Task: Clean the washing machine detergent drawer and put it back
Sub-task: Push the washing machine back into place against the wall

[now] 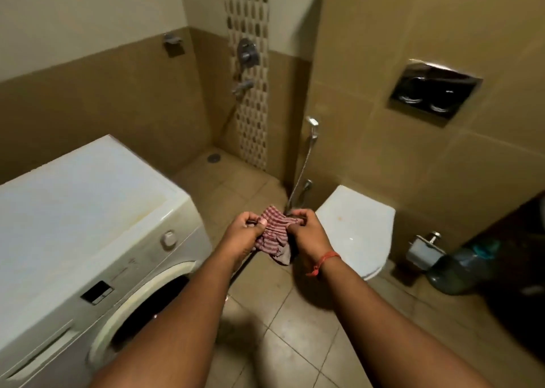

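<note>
A red-and-white striped cloth [272,234] hangs bunched between both hands, above the floor tiles. My left hand [246,234] grips its left side with curled fingers and thumb. My right hand [309,234] pinches its right side; a red thread circles that wrist. The white front-loading washing machine [88,198] stands at the left, with its detergent drawer [38,355] sitting in its slot at the lower left of the front panel. The round door [141,305] shows a dark drum.
A white toilet [356,228] with its lid down stands right of my hands, with a spray hose [306,154] on the wall beside it. A large water bottle [460,272] and paper holder [424,246] sit at the right. Tiled floor lies below.
</note>
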